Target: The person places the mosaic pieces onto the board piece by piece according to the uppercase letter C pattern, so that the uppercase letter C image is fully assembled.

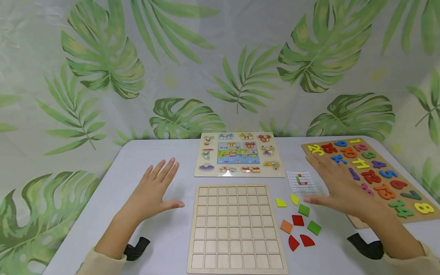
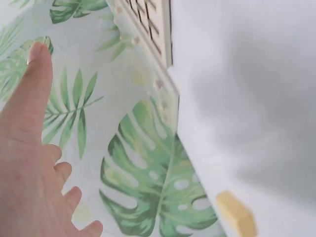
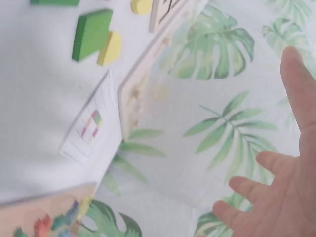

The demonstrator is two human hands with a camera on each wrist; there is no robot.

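My left hand (image 1: 148, 194) is raised over the left side of the table, its fingers straight and thumb out, holding nothing. On the right, my right hand (image 1: 338, 187) hovers with spread fingers, also holding nothing. Between them lies a wooden grid board (image 1: 233, 221) with bare square cells. Right of it are loose flat pieces: yellow quarter circles (image 1: 280, 203), green squares (image 1: 314, 228), a red square (image 1: 298, 220), an orange square (image 1: 286, 226) and red quarter circles (image 1: 307, 240). Nearest the right hand's fingers is a pattern card (image 1: 302, 181) with a coloured figure on a grid.
Behind the grid board lies a wooden picture puzzle (image 1: 238, 152) with knobbed pieces. A brown number board (image 1: 423, 215) lies at the right, partly hidden by the right hand and forearm. A leaf-print cloth (image 1: 185, 57) hangs behind the white table (image 1: 154, 244).
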